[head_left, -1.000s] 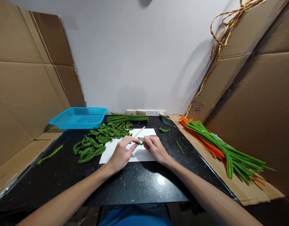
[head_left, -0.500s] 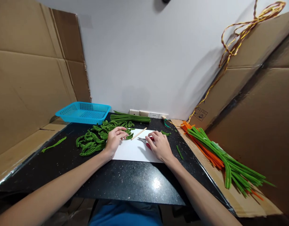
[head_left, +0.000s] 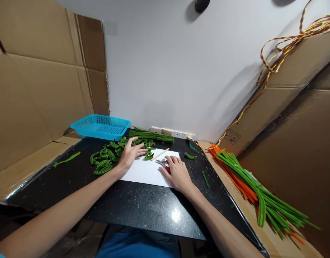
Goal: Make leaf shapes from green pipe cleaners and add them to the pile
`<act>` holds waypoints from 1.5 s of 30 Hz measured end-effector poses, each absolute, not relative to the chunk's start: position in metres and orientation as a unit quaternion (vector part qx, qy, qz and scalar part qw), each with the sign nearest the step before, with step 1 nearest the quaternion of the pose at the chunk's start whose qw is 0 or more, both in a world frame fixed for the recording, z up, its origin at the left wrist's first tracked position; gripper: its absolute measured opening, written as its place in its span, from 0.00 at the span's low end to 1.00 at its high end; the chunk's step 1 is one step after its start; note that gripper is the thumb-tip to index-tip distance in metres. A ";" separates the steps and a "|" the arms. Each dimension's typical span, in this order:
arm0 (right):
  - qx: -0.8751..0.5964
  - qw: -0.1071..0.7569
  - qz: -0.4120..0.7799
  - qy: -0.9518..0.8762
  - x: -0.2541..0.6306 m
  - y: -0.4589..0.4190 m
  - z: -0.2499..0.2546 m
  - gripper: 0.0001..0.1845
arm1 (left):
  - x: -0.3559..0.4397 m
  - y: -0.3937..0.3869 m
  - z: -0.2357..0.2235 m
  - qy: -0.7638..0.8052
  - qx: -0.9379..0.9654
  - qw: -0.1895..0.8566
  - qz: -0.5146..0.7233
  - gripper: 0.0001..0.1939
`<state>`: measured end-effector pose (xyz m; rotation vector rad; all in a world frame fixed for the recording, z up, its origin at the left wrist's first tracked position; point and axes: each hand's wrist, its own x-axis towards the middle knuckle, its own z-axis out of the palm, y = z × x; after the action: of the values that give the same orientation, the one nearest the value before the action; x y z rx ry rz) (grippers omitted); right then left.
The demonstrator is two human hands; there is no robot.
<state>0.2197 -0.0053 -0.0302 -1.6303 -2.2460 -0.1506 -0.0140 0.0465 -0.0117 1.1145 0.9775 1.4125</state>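
My left hand [head_left: 129, 156] is open, fingers spread, over the left edge of a white sheet [head_left: 143, 175]. Nothing is held in it. A green fuzzy looped piece [head_left: 149, 155] lies just past its fingertips. Beside and behind this hand spreads a pile of green pipe-cleaner loops [head_left: 103, 159]. On the sheet, my right hand [head_left: 178, 173] has its thumb and fingers around the red handles of small pliers [head_left: 161, 163]; the palm side is hidden. The metal jaws point left. A thin wooden stick [head_left: 160, 154] lies slantwise beyond the jaws.
A blue plastic basket [head_left: 103, 129] stands at the back left. Straight green pipe cleaners [head_left: 151, 136] lie by the wall sockets [head_left: 178, 134]. Green [head_left: 251, 182] and orange stems [head_left: 232, 177] rest on cardboard at right. Stray green pieces [head_left: 190, 156] lie on the black tabletop [head_left: 132, 204].
My left fingers have spread apart, away from the green looped piece, which now lies on the sheet. My right hand and the pliers have shifted slightly left. The view has turned a little.
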 end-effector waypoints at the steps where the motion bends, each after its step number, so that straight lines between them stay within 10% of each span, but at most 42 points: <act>1: -0.579 0.180 -0.055 -0.793 0.219 -0.005 -0.030 0.20 | -0.012 0.045 -0.012 0.394 0.484 0.510 0.592 0.26; 18: -0.473 0.372 -0.048 -0.797 0.225 -0.011 -0.018 0.16 | -0.021 0.047 -0.018 0.402 0.645 0.227 0.609 0.11; 45: -0.479 0.326 -0.111 -0.808 0.232 -0.004 -0.025 0.13 | -0.010 0.026 -0.023 0.262 0.872 0.099 0.402 0.09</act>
<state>0.2318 -0.0036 -0.0247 -1.2554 -2.1166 -0.2915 -0.0098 0.0258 -0.0225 2.5782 0.7744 1.1903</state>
